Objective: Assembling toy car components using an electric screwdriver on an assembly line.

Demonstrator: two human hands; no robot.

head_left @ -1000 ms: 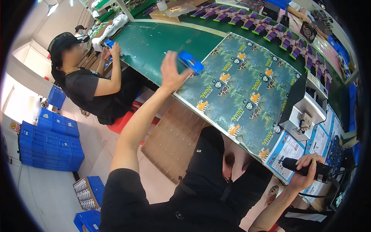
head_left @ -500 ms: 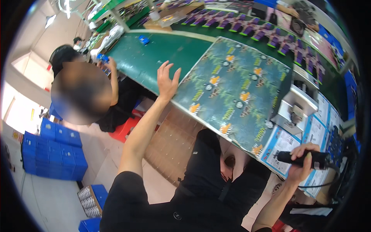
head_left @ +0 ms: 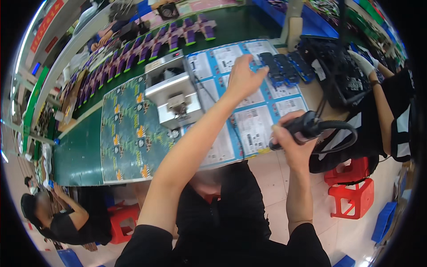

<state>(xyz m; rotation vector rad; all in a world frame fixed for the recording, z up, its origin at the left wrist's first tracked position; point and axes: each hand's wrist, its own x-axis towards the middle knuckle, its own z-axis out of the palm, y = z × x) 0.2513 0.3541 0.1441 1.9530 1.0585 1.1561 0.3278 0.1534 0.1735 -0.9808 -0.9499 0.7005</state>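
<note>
Since right hand (head_left: 294, 141) is clamped round black corded tool (head_left: 306, 126), left hand (head_left: 244, 81) seems free for blue-black parts (head_left: 284, 70), upper right of frame
left fingers apart, nothing gripped, thumb near closest part, can't tell if touching
parts sit side by side at edge of printed sheets (head_left: 252, 127), guessing for easy reach
tool tilted, cord (head_left: 334, 125) looping right, probably to clear sheets
parts look long, chunky, dark on top, bluer along edges tbh

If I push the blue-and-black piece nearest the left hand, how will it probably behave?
The blue-and-black piece has a long, straight outline, so it is probably stiff. It lies flat, so tipping seems unlikely. Pushed right, it might nudge the similar piece close beside it.
</note>
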